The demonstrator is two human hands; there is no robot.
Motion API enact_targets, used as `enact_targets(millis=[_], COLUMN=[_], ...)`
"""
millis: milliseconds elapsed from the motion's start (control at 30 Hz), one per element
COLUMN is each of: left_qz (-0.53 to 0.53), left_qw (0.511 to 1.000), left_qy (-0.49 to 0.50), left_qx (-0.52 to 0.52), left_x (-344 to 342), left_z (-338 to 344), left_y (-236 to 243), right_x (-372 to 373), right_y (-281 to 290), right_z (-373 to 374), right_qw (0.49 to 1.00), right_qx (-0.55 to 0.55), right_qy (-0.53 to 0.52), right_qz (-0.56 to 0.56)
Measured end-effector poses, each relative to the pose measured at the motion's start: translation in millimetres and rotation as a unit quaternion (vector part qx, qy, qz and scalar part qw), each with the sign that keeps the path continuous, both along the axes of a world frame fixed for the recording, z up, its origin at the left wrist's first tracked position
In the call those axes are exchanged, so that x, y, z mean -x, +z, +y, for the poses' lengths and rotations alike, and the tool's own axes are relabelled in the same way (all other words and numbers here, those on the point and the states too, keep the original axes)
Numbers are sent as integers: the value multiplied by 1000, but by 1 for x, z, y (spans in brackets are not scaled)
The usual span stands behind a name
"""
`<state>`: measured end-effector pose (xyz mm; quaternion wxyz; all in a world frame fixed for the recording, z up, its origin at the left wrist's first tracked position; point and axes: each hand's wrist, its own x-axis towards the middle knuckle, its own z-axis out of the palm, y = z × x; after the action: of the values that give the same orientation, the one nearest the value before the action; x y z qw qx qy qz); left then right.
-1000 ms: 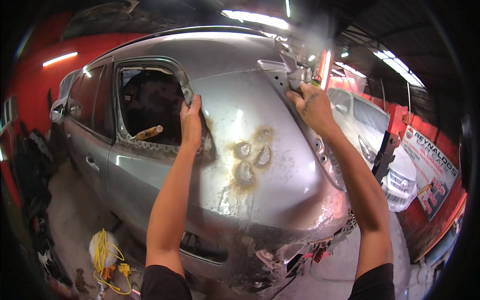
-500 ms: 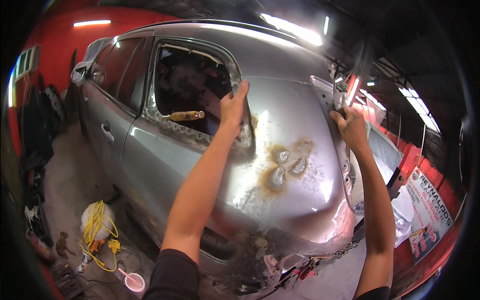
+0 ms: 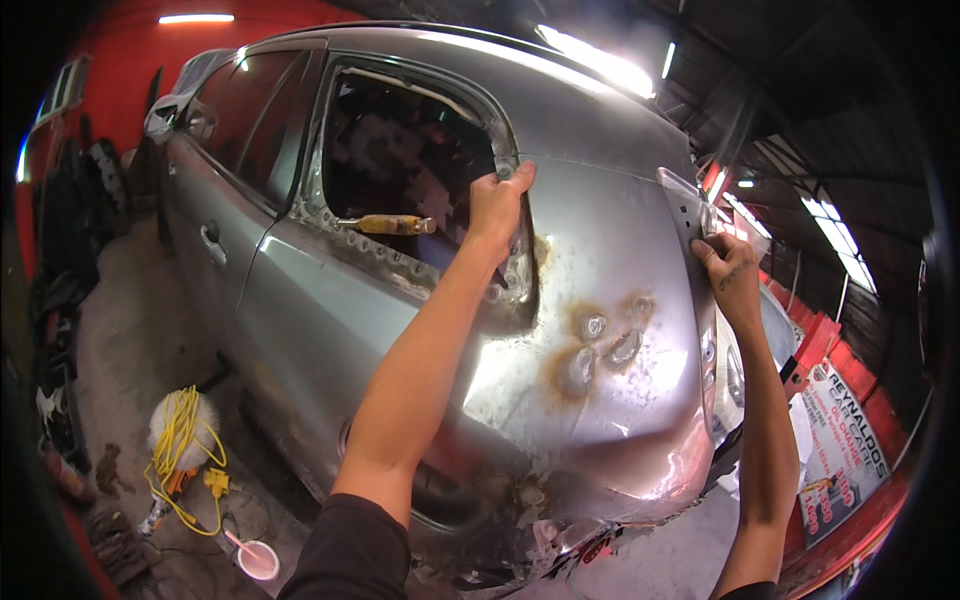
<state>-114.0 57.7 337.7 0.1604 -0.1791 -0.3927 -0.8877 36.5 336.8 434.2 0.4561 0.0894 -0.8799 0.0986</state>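
My left hand [image 3: 495, 210] grips the rear edge of the side window opening [image 3: 517, 258] on a silver car, fingers wrapped inward and thumb raised. My right hand [image 3: 730, 262] grips the rear body edge [image 3: 685, 205] beside a flange with square holes. Between them, the dented quarter panel [image 3: 636, 415] shows several rough, brown-ringed patches [image 3: 578, 372]. A yellow-handled tool [image 3: 390, 224] lies across the lower sill of the dark opening, left of my left hand.
A polisher with a white pad and yellow cord [image 3: 185, 430] lies on the floor [image 3: 130, 330] at lower left, near a pink-and-white container [image 3: 262, 562]. Dark parts line the red wall [image 3: 120, 50]. A signboard [image 3: 840, 440] and covered car [image 3: 775, 320] stand right.
The view has turned, moving the car and both hands rightward in the picture; the floor container has come into sight. Both hands stay on the same two edges.
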Motion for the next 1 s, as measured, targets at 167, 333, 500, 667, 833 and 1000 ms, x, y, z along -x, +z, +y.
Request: enact_targets(millis=[167, 333, 500, 667, 833, 1000], left_qz=[0, -8, 18, 26, 40, 28], left_qw=[998, 995, 998, 998, 996, 998], left_qy=[-66, -102, -57, -54, -79, -62], left_qx=[-22, -3, -15, -18, -9, 4], left_x=[5, 26, 15, 22, 22, 6], left_z=[-3, -6, -4, 4, -3, -3], left_y=[1, -2, 4, 0, 1, 6], right_x=[3, 6, 2, 2, 11, 16], right_y=[1, 0, 2, 6, 3, 4], right_z=[-2, -3, -11, -7, 5, 11], right_qw=[998, 993, 996, 996, 995, 989], right_qx=[-36, -92, -76, -50, -50, -85], right_qy=[-43, -47, -36, -74, -84, -112], right_qz=[5, 48, 27, -23, -14, -40])
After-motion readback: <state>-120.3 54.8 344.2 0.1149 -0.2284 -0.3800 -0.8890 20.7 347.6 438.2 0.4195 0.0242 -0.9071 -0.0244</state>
